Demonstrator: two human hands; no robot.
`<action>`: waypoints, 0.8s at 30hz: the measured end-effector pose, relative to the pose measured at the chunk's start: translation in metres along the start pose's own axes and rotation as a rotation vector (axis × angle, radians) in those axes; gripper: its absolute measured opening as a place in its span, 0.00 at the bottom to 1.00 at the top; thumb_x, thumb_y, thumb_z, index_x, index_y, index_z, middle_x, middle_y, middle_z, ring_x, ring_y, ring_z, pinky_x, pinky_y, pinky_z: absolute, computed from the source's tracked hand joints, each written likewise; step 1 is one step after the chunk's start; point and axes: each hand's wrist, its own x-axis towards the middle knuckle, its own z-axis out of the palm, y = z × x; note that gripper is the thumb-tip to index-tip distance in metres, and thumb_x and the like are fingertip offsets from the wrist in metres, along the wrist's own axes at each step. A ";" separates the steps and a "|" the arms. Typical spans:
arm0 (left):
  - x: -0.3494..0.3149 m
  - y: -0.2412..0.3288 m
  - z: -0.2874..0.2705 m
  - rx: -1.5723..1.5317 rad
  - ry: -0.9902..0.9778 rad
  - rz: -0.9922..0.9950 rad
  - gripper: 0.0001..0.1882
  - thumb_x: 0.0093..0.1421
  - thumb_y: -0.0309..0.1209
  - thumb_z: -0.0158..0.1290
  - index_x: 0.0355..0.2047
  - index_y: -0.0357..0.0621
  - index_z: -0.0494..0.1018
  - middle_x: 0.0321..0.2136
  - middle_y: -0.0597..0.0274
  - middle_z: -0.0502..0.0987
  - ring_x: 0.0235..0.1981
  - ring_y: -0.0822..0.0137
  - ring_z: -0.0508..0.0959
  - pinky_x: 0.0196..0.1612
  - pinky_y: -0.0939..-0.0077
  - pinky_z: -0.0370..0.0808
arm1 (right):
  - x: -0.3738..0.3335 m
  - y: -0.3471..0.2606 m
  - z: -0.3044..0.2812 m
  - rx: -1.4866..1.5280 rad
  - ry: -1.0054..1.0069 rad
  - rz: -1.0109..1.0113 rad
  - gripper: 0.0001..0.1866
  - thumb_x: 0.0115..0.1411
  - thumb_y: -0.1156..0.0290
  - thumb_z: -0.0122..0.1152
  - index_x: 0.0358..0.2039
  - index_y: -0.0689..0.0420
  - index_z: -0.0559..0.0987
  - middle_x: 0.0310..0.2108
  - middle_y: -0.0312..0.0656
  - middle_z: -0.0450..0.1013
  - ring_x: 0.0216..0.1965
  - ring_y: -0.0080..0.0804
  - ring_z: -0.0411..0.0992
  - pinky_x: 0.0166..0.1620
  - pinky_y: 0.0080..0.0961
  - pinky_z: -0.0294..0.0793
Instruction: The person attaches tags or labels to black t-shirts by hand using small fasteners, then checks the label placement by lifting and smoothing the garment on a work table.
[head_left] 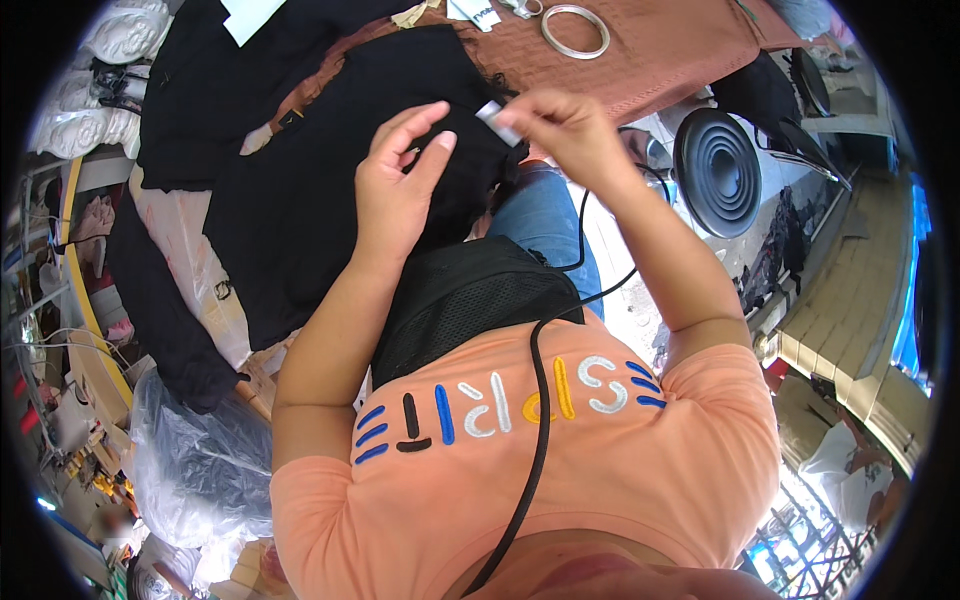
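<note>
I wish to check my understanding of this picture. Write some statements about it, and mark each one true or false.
1. The right hand pinches a small white tag. True.
2. The left hand is clenched in a fist. False: it is open, above the black cloth.
3. A pale ring lies on the brown cloth. True.
4. The person's shirt is green. False: it is peach-orange.

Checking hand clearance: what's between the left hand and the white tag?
Head view: only black cloth shows between the left hand and the white tag in the right hand.
</note>
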 end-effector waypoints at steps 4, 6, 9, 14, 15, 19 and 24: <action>0.002 -0.007 -0.014 -0.081 0.077 0.003 0.14 0.62 0.25 0.50 0.49 0.37 0.72 0.46 0.63 0.74 0.48 0.76 0.72 0.54 0.81 0.66 | 0.015 0.047 -0.109 -0.385 0.264 0.212 0.17 0.61 0.58 0.57 0.37 0.59 0.80 0.26 0.32 0.74 0.28 0.17 0.69 0.34 0.15 0.66; 0.003 -0.011 -0.020 -0.096 0.109 -0.028 0.13 0.62 0.25 0.50 0.47 0.37 0.73 0.46 0.62 0.75 0.48 0.75 0.72 0.55 0.80 0.65 | 0.008 0.066 -0.151 -0.373 0.358 0.319 0.19 0.59 0.51 0.58 0.32 0.56 0.80 0.21 0.31 0.70 0.23 0.16 0.64 0.26 0.14 0.59; 0.004 -0.018 -0.026 -0.118 0.146 -0.040 0.12 0.62 0.24 0.49 0.46 0.36 0.73 0.45 0.62 0.75 0.47 0.75 0.73 0.55 0.80 0.66 | 0.002 0.092 -0.179 -0.303 0.416 0.392 0.19 0.58 0.50 0.59 0.25 0.54 0.78 0.19 0.29 0.68 0.21 0.15 0.63 0.26 0.14 0.59; 0.000 -0.026 -0.029 -0.143 0.161 -0.008 0.11 0.62 0.23 0.48 0.45 0.36 0.74 0.44 0.61 0.76 0.48 0.74 0.73 0.55 0.80 0.66 | 0.015 0.106 -0.169 -0.241 0.401 0.491 0.20 0.55 0.47 0.62 0.22 0.52 0.77 0.20 0.28 0.68 0.21 0.16 0.63 0.25 0.13 0.59; 0.001 -0.026 -0.029 -0.153 0.150 -0.005 0.11 0.62 0.22 0.48 0.45 0.36 0.74 0.44 0.61 0.76 0.48 0.74 0.73 0.55 0.80 0.66 | 0.013 0.106 -0.169 -0.296 0.447 0.502 0.22 0.54 0.46 0.62 0.23 0.54 0.78 0.20 0.30 0.69 0.21 0.18 0.65 0.26 0.15 0.62; 0.000 -0.023 -0.044 -0.097 0.182 0.051 0.10 0.61 0.22 0.50 0.43 0.36 0.74 0.43 0.61 0.76 0.46 0.74 0.74 0.54 0.81 0.66 | 0.016 0.103 -0.181 -0.664 0.350 0.638 0.33 0.51 0.35 0.56 0.25 0.59 0.82 0.16 0.39 0.71 0.22 0.25 0.71 0.27 0.22 0.69; 0.014 -0.015 -0.117 -0.012 0.385 0.078 0.10 0.61 0.24 0.51 0.42 0.38 0.76 0.40 0.63 0.78 0.44 0.75 0.74 0.51 0.83 0.68 | 0.023 0.070 -0.163 -1.167 0.320 0.426 0.36 0.51 0.34 0.55 0.21 0.62 0.81 0.18 0.49 0.74 0.23 0.40 0.75 0.32 0.33 0.71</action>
